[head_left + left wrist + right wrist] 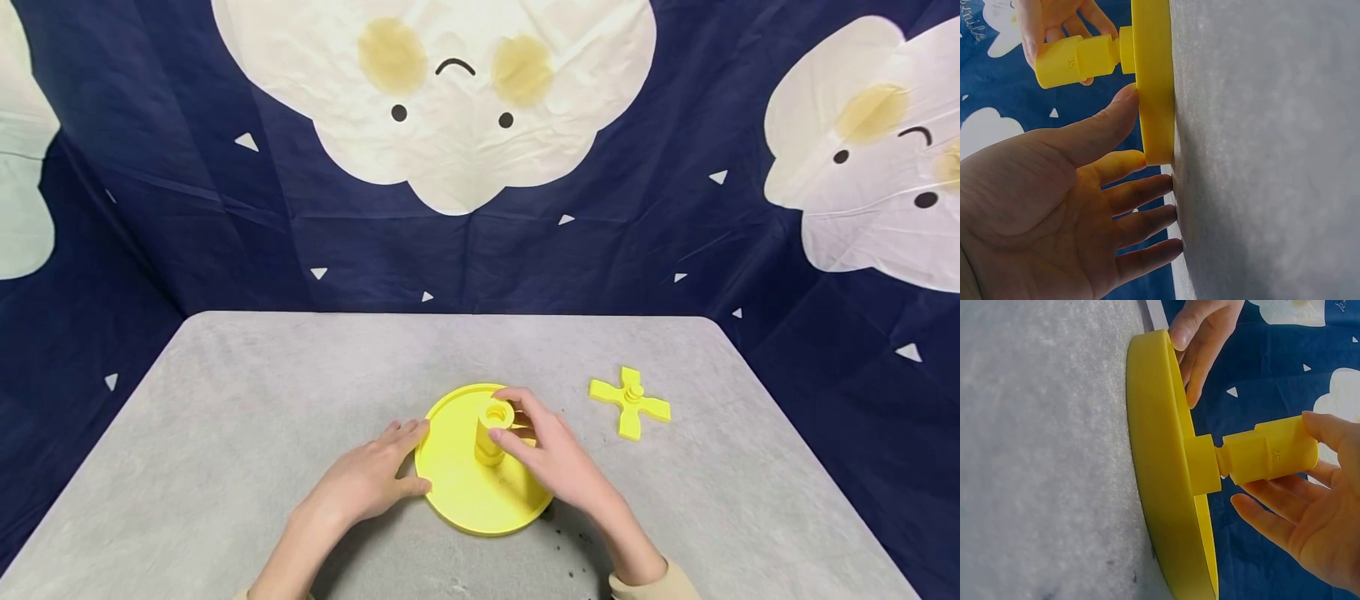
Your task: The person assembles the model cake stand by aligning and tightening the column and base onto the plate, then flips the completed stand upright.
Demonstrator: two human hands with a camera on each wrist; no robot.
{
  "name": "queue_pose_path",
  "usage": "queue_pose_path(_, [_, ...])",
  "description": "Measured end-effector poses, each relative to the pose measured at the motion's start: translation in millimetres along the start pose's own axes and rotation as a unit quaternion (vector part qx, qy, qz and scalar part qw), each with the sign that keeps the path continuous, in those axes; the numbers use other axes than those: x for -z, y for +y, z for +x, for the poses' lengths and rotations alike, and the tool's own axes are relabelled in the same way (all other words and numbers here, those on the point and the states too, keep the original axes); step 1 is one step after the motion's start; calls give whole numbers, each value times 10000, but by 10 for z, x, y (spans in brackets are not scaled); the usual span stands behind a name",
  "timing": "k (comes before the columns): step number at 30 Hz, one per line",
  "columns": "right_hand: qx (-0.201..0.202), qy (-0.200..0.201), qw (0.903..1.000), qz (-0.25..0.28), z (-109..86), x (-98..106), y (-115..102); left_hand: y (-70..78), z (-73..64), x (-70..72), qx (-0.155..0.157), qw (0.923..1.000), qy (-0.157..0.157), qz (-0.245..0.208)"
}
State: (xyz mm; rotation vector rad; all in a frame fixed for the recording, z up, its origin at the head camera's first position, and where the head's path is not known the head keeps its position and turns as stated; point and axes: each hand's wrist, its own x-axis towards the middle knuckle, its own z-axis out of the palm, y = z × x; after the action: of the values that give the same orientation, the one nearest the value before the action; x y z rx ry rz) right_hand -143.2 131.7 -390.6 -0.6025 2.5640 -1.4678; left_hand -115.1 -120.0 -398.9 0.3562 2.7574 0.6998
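A round yellow tray-like base point(457, 504) with a raised rim lies flat on the table. My right hand point(558, 458) pinches the upper end of a hollow yellow cylinder point(1285, 449) between thumb and fingers. The cylinder stands slightly tilted over a short collar point(1202, 464) at the base's centre, and a narrow neck shows between the two. At the left edge of the base, my left hand point(367, 479) touches the rim with thumb and index finger; its other fingers are extended, their tips at the tabletop in the left wrist view.
To the right of the base, a yellow cross-shaped piece point(628, 407) with a small central peg lies on the grey table point(300, 375). Dark specks are scattered near the base's lower right. A navy cloth point(247, 242) with cloud faces hangs behind and at both sides.
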Motion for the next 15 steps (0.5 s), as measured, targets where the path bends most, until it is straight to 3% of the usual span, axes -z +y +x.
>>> queue_pose_path(5, [-62,174,9997,181,16,-10,0,-6,-6,-2,27,10000,-27,-28])
queue_pose_path(9, [-61,230,9997,-59,7,4,-14,-9,-2,-4,46,10000,-47,-7])
queue_pose_path(15, [113,-72,9994,-316,-23,35,-37,-4,11,-2,66,10000,-73,19])
